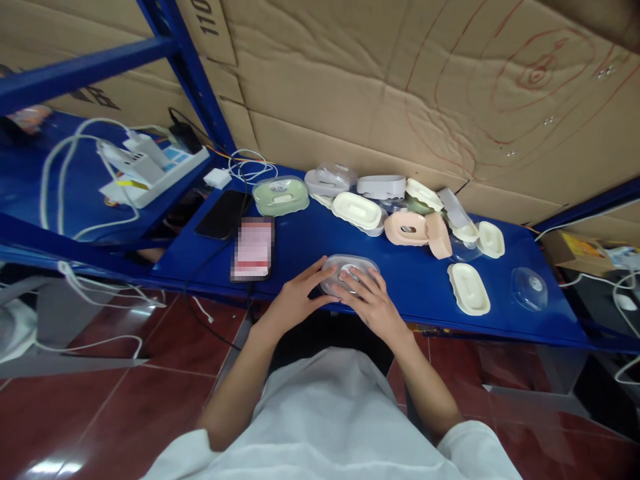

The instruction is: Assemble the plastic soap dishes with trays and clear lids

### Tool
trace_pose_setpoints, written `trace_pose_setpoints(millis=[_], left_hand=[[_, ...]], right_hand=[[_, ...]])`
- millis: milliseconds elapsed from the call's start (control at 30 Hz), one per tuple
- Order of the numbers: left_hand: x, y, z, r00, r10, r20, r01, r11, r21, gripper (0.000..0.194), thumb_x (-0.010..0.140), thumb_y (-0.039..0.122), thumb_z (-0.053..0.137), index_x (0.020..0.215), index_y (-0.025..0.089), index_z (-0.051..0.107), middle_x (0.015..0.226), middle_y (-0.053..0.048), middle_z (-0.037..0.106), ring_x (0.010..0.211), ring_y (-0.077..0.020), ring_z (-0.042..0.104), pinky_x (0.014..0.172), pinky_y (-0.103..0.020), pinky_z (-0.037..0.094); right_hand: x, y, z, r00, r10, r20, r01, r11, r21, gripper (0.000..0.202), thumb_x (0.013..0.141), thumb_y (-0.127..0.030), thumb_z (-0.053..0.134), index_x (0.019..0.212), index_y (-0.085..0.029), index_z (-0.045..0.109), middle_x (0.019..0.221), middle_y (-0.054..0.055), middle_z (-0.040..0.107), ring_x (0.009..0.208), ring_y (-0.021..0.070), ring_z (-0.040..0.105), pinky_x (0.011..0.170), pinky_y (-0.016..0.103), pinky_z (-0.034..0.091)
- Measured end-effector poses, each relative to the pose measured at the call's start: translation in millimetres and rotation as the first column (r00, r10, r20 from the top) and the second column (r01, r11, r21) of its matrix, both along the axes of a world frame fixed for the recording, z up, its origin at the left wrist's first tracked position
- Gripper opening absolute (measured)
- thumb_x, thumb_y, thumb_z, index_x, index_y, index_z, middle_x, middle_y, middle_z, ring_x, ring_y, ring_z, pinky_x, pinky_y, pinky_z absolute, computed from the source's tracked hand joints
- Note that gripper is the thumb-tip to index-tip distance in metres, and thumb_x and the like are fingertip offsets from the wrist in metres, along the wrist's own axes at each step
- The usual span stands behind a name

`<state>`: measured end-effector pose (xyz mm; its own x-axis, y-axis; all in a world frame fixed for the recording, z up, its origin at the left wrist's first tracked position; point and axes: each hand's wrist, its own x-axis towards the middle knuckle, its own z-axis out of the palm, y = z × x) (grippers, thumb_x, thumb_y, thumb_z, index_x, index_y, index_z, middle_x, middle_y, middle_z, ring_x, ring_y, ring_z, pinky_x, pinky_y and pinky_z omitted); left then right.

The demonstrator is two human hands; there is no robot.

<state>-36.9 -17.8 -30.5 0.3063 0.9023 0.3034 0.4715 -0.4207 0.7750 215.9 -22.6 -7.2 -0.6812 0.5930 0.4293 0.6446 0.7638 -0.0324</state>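
Observation:
A grey oval soap box with a clear lid (327,283) lies near the front edge of the blue table, between my hands. My left hand (299,293) holds its left side, thumb at the near edge and fingers over the far rim. Across the top of the lid, my right hand (373,303) rests with its fingers spread, covering much of the box. A label shows partly under those fingers. Beyond my hands are a green soap box (281,197), a cream soap-box part (357,211) and a peach soap-box part (407,229).
A phone with a lit screen (253,250) and a dark phone (223,213) lie to the left. At right are a cream tray (469,289) and a clear lid (529,289). A power strip (155,183) with cables sits beside a blue shelf post (203,80). Cardboard (375,87) stands behind.

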Motion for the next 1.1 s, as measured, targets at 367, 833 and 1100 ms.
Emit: trace_pose_setpoints(millis=[367,833,1100], left_hand=[[1.6,0.8,-0.5,1.000,0.000,-0.004,0.001,0.989,0.145,0.049,0.101,0.054,0.066,0.144,0.031,0.064,0.166,-0.012,0.050,0.146,-0.0296,0.059,0.119,-0.051,0.053],[5.8,-3.0,4.8,0.997,0.039,-0.071,-0.030,0.991,0.133,0.042,0.102,0.049,0.066,0.140,0.031,0.064,0.167,-0.012,0.049,0.145,-0.0305,0.060,0.114,-0.051,0.059],[7.7,-1.6,5.8,0.995,0.068,-0.067,-0.059,0.989,0.136,0.041,0.102,0.046,0.068,0.137,0.028,0.061,0.165,-0.013,0.051,0.147,-0.0306,0.058,0.118,-0.053,0.054]], right_hand=[[14.0,4.8,12.2,0.989,-0.099,-0.109,0.072,0.970,-0.232,0.068,0.105,-0.039,0.065,0.167,-0.035,0.040,0.173,0.007,0.040,0.167,0.0311,0.022,0.130,0.058,0.038],[16.1,9.4,15.8,0.987,-0.082,-0.142,0.040,0.961,-0.275,0.060,0.107,-0.038,0.062,0.164,-0.033,0.046,0.171,0.007,0.043,0.166,0.0313,0.025,0.130,0.058,0.040],[15.7,18.9,15.8,0.995,-0.057,-0.084,0.031,0.960,-0.277,0.059,0.108,-0.040,0.059,0.165,-0.032,0.044,0.173,0.010,0.038,0.167,0.0326,0.018,0.131,0.059,0.037]])
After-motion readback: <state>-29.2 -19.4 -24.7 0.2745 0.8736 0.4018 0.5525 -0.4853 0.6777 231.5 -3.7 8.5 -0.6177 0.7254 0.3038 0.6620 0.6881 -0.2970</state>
